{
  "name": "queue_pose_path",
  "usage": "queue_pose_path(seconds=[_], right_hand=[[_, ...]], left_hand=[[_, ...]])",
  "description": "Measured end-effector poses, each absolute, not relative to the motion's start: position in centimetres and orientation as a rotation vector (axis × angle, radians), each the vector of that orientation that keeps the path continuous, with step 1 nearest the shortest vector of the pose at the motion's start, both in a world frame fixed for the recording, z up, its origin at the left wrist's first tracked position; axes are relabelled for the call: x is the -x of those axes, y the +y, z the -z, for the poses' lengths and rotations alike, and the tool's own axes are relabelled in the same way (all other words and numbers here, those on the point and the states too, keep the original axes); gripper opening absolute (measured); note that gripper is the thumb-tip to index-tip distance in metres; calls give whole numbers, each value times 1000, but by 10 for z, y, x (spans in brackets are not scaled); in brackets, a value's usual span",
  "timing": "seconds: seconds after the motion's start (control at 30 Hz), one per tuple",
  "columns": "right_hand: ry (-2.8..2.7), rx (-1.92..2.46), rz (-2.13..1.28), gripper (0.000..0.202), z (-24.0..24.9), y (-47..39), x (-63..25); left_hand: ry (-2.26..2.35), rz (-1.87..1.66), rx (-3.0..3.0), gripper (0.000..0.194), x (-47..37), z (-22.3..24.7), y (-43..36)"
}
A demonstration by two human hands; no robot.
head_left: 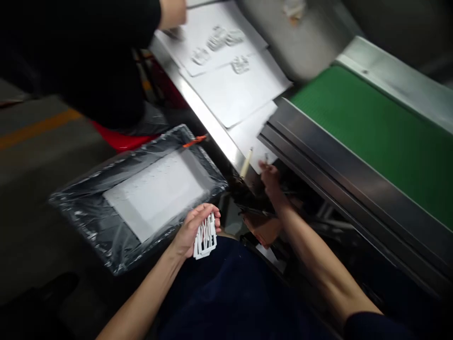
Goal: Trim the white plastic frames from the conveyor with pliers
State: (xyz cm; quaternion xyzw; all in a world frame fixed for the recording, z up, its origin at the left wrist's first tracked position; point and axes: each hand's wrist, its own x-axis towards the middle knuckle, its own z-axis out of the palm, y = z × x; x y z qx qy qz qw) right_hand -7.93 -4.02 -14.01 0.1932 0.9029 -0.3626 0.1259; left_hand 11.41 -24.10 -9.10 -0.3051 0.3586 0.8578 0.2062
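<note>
My left hand [198, 226] is closed round several white slotted plastic parts [205, 238], held above my lap near the lined bin. My right hand [269, 175] reaches to the table's near corner, beside the green conveyor's frame. Its fingers are blurred, with a small dark thing at their tips that I cannot make out. A cream-handled tool [247, 163] lies at the table edge, just left of my right hand. White sheets [230, 94] cover the metal table, and small clusters of pale parts [240, 64] rest on them.
A bin lined with dark plastic [85, 219] stands at the left, a white board [155, 193] inside it and an orange strip [194, 141] on its rim. A green conveyor belt [375, 141] runs at the right. Another person's hand [172, 13] is over the table's far end.
</note>
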Motion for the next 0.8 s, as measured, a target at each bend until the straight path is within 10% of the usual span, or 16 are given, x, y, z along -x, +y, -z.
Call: queue_pose_path(seconds=[0.47,0.8], right_hand=[[3209,-942,442,56,212,-88,139],[2397,339,939,29,260,-240,41]], left_hand=[[1667,-1202,1973,28,-139,333,-487],[2319,-853,1305,36,-11,416,-440]])
